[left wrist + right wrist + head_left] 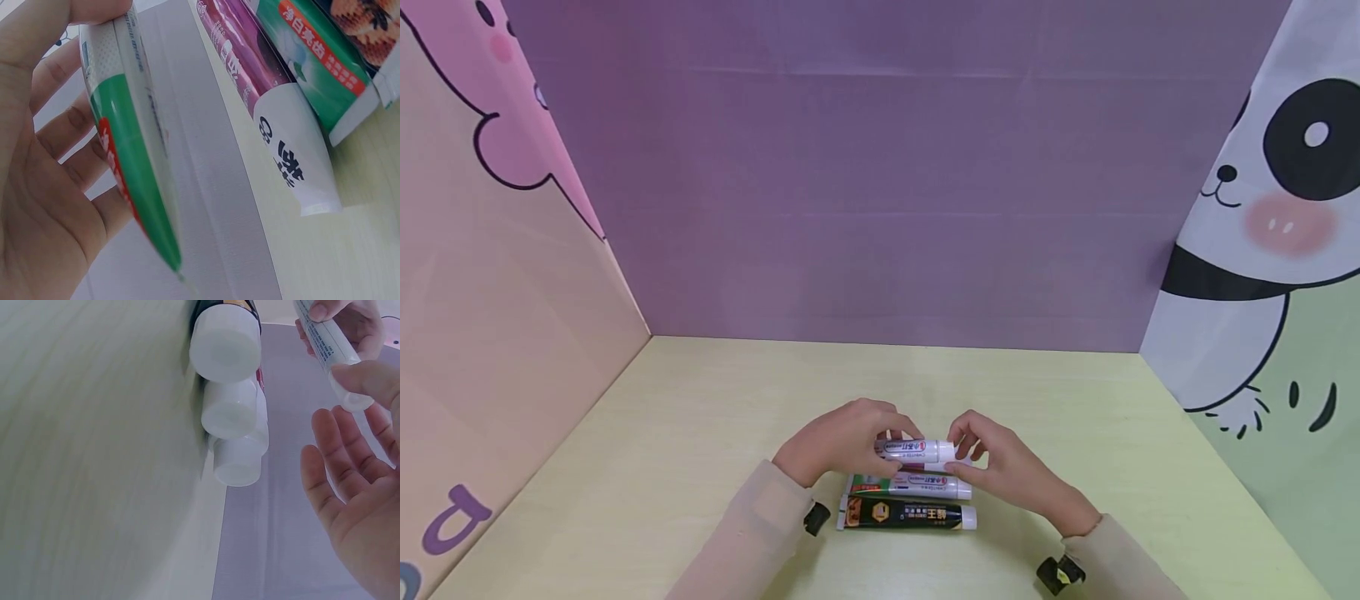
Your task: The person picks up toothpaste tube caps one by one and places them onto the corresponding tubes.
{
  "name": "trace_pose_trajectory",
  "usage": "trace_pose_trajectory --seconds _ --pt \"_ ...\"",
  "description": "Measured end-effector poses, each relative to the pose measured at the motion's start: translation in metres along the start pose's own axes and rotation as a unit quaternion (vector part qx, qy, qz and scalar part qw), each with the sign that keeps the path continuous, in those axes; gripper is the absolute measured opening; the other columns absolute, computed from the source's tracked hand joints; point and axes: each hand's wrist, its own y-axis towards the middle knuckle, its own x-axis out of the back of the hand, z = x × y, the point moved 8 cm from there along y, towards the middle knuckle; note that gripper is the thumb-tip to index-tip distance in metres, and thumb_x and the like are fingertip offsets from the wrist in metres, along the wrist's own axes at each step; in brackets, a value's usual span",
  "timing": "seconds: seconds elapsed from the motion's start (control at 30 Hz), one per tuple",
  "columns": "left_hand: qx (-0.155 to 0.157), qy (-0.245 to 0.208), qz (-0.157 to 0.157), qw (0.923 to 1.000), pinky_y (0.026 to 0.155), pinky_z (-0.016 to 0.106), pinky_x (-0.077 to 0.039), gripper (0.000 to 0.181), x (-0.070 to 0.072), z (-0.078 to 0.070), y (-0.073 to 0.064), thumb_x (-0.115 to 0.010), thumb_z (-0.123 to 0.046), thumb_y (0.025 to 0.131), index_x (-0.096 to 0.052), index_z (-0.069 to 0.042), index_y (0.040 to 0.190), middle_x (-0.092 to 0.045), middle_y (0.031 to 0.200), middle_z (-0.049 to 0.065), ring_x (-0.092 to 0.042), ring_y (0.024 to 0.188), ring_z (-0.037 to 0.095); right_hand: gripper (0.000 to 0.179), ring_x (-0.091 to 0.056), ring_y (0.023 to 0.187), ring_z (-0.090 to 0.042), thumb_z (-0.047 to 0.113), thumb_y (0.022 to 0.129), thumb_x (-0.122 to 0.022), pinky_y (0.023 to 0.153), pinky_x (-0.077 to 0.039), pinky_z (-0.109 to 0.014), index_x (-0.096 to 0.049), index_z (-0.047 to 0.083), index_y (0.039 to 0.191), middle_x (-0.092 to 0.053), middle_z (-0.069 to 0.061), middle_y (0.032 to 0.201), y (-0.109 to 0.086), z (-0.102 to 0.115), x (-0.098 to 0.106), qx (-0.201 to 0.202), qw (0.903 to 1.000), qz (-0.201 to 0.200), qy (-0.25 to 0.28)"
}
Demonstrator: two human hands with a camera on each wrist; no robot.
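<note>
In the head view my left hand point(857, 437) grips a white and green toothpaste tube point(913, 451), raised above the other tubes. The left wrist view shows the held tube's green end point(134, 169) pointing down past the fingers. My right hand point(1007, 462) is at the capped end, thumb and index fingertip around the white cap point(351, 399), the other fingers loosely bent. Below lie a purple and white toothpaste tube point(269, 106), mostly hidden in the head view, a green and white tube point(917, 485) and a black tube point(902, 513).
The three lying tubes form a row on the pale wooden table point(730, 400), white caps toward the right. A purple panel point(880, 183) stands behind the table. Side panels with cartoon prints stand left and right, the right one showing a panda point(1285, 267).
</note>
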Motion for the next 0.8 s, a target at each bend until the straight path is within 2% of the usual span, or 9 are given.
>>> trace_pose_trajectory --seconds 0.33,0.57,0.67,0.8 --pt "-0.002 -0.003 0.000 1.0000 0.069 0.020 -0.051 0.034 0.001 -0.002 -0.001 -0.081 -0.015 0.080 -0.075 -0.019 0.113 -0.064 0.095 -0.012 -0.058 0.081 0.003 0.021 -0.059 0.082 -0.011 0.024 0.094 -0.072 0.075 -0.052 -0.030 -0.059 0.013 0.108 -0.062 0.008 0.089 -0.001 0.000 0.000 -0.029 0.9995 0.014 0.003" --pt "-0.001 -0.006 0.003 1.0000 0.070 0.020 -0.051 0.033 0.000 -0.001 0.001 -0.081 -0.015 0.081 -0.074 -0.020 0.113 -0.064 0.097 -0.013 -0.058 0.082 0.003 0.012 -0.059 0.078 -0.011 0.028 0.101 -0.062 0.070 -0.050 -0.028 -0.063 0.016 0.102 -0.065 0.006 0.085 -0.003 -0.008 -0.003 -0.065 0.9975 0.026 0.007" --pt "0.001 -0.009 0.003 0.9999 0.070 0.020 -0.051 0.033 -0.001 -0.001 0.001 -0.080 -0.015 0.081 -0.074 -0.020 0.113 -0.064 0.098 -0.013 -0.057 0.082 0.004 0.017 -0.058 0.074 -0.012 0.029 0.104 -0.055 0.065 -0.048 -0.027 -0.064 0.018 0.095 -0.065 0.005 0.081 -0.003 -0.013 -0.005 -0.078 0.9966 0.028 0.001" --pt "-0.002 -0.009 0.002 1.0000 0.070 0.020 -0.051 0.032 0.000 -0.003 0.001 -0.080 -0.014 0.081 -0.075 -0.019 0.113 -0.065 0.098 -0.012 -0.058 0.082 0.004 0.032 -0.058 0.068 -0.016 0.030 0.107 -0.047 0.062 -0.046 -0.028 -0.065 0.017 0.084 -0.063 0.008 0.073 -0.001 -0.017 -0.007 -0.088 0.9958 0.026 -0.006"
